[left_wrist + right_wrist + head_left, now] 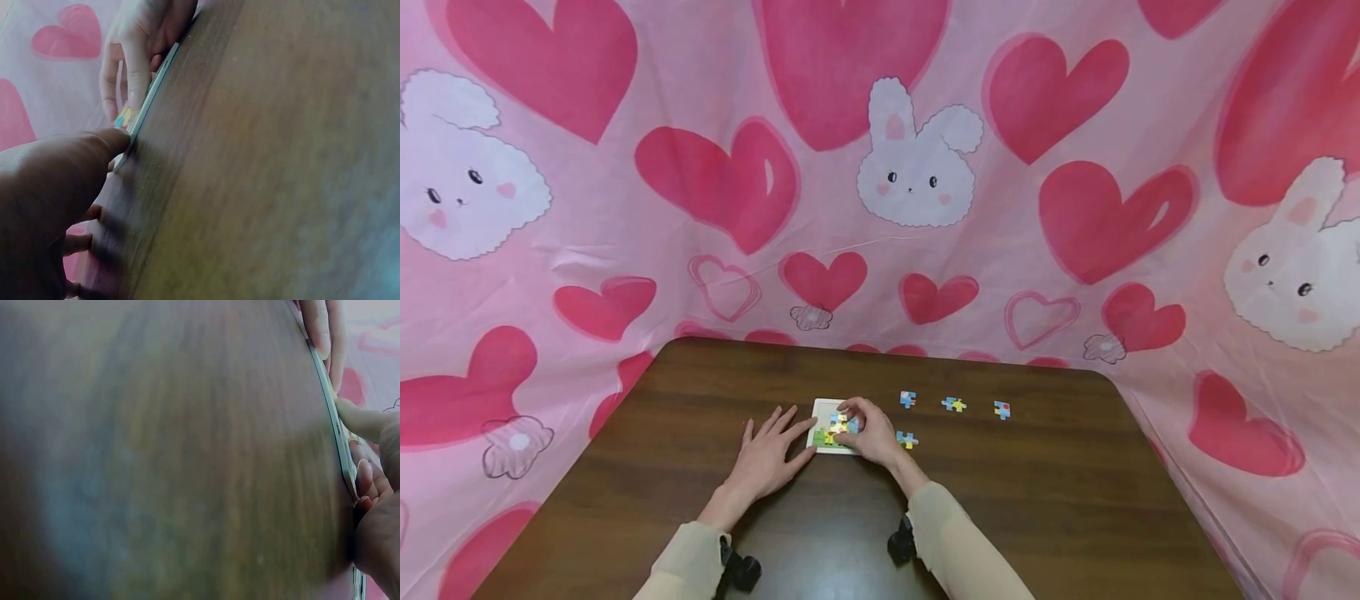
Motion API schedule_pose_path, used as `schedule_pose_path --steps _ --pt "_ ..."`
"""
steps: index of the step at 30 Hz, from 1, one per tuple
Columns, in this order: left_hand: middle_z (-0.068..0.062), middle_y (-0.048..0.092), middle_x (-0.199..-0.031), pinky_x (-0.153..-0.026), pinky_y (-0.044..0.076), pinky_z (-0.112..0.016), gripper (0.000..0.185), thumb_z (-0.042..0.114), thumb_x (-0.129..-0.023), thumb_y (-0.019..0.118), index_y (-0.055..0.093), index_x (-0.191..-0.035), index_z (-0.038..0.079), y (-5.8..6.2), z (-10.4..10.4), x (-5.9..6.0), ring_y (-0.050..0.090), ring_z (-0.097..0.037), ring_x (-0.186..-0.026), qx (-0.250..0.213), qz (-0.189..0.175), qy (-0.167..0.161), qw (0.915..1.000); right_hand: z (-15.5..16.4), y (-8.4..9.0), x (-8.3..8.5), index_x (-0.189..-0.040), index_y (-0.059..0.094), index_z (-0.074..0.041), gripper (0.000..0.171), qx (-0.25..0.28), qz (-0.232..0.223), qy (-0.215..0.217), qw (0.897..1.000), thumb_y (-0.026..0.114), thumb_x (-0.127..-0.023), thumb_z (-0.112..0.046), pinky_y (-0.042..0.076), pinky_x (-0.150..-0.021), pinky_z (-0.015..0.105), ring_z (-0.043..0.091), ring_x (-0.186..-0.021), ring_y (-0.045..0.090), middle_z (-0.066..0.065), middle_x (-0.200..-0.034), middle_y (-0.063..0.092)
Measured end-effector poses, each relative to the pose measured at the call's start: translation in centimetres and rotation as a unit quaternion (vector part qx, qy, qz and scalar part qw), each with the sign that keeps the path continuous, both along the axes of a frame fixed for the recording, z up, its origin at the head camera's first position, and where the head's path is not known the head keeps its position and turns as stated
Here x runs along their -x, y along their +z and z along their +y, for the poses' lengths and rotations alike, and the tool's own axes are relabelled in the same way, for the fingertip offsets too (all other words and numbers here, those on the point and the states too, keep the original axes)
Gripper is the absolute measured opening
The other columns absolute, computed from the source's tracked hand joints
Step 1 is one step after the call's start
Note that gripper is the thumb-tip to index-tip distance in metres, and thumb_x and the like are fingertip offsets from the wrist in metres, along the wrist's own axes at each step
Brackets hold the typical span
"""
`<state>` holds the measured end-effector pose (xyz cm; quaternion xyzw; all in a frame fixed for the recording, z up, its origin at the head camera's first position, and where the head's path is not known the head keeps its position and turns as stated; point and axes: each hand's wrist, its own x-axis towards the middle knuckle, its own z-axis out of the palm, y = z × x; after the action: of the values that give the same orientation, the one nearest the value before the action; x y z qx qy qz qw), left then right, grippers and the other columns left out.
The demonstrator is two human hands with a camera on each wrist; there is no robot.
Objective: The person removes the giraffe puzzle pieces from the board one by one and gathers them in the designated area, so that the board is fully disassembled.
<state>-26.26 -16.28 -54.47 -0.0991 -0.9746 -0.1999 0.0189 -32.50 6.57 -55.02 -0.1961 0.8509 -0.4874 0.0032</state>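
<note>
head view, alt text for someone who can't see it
A person's right hand pinches a jigsaw piece over a white-framed puzzle board while the left hand touches the board's left edge. Four loose jigsaw pieces lie to the right on a wooden table, before a pink backdrop of hearts and rabbits.

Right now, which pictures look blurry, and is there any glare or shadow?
Head view: mostly clear, pale sheen on the wooden table between the sleeves; left wrist: table soft, dark shadows beside the left hand's fingers; right wrist: table grain smeared, blurriest toward the left.
</note>
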Motion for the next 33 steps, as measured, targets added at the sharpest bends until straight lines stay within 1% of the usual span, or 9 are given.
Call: schedule_pose_path --steps 6,10,15,22,28,31,33 --pt "-0.019 0.045 -0.174 -0.125 0.016 -0.088 0.058 0.051 -0.105 0.069 0.061 -0.158 0.027 0.0 0.0 0.3 0.036 -0.048 -0.165 -0.003 0.003 0.002 1.0 -0.1 0.0 0.2 -0.121 0.077 -0.003 0.04 0.018 -0.011 -0.01 1.0 0.093 -0.085 -0.008 0.033 -0.069 0.018 0.003 -0.074 0.043 0.016 -0.101 0.071" --pt "-0.02 0.046 -0.173 -0.125 0.017 -0.088 0.059 0.052 -0.104 0.069 0.062 -0.158 0.027 -0.2 0.1 0.2 0.037 -0.048 -0.164 -0.003 0.003 0.001 1.0 0.0 0.1 0.0 -0.12 0.076 0.0 0.039 0.028 -0.025 -0.015 0.999 0.093 -0.085 -0.008 0.034 -0.068 0.019 0.005 -0.074 0.044 0.016 -0.099 0.069" --pt "-0.02 0.047 -0.173 -0.125 0.017 -0.088 0.059 0.05 -0.104 0.071 0.063 -0.157 0.026 -0.3 0.1 0.0 0.037 -0.049 -0.164 -0.006 0.005 0.003 1.0 0.1 -0.1 -0.2 -0.121 0.076 0.0 0.041 0.038 -0.034 -0.016 0.999 0.093 -0.085 -0.01 0.035 -0.068 0.018 0.006 -0.075 0.045 0.013 -0.099 0.069" --pt "-0.02 0.048 -0.172 -0.125 0.018 -0.088 0.058 0.049 -0.103 0.071 0.063 -0.156 0.025 -0.1 0.2 -0.2 0.038 -0.049 -0.163 -0.007 0.01 0.001 0.9999 0.6 0.0 0.1 -0.121 0.075 0.007 0.039 0.093 -0.033 -0.009 0.995 0.09 -0.086 -0.002 0.039 -0.067 0.017 0.005 -0.074 0.048 0.021 -0.099 0.069" --pt "-0.02 0.05 -0.171 -0.124 0.02 -0.088 0.058 0.05 -0.103 0.073 0.065 -0.155 0.026 -0.1 0.2 -0.3 0.039 -0.048 -0.163 -0.002 0.009 0.006 0.9999 1.3 0.7 0.4 -0.122 0.073 0.012 0.039 0.151 -0.053 -0.016 0.987 0.087 -0.087 0.004 0.044 -0.069 0.015 0.005 -0.076 0.052 0.019 -0.092 0.065" --pt "-0.019 0.05 -0.171 -0.124 0.021 -0.088 0.057 0.051 -0.103 0.072 0.065 -0.154 0.027 -0.1 0.2 -0.2 0.04 -0.048 -0.163 0.0 0.011 0.005 0.9999 2.2 1.2 0.4 -0.123 0.071 0.013 0.04 0.157 -0.058 -0.015 0.986 0.086 -0.087 0.005 0.046 -0.069 0.015 0.005 -0.076 0.054 0.017 -0.092 0.065" --pt "-0.019 0.05 -0.171 -0.124 0.021 -0.088 0.057 0.051 -0.103 0.072 0.064 -0.155 0.027 -0.1 0.1 0.0 0.04 -0.047 -0.163 0.0 0.013 0.004 0.9999 3.0 1.6 0.4 -0.123 0.071 0.012 0.04 0.156 -0.056 -0.019 0.986 0.087 -0.087 0.005 0.048 -0.069 0.014 0.006 -0.077 0.055 0.019 -0.093 0.066"
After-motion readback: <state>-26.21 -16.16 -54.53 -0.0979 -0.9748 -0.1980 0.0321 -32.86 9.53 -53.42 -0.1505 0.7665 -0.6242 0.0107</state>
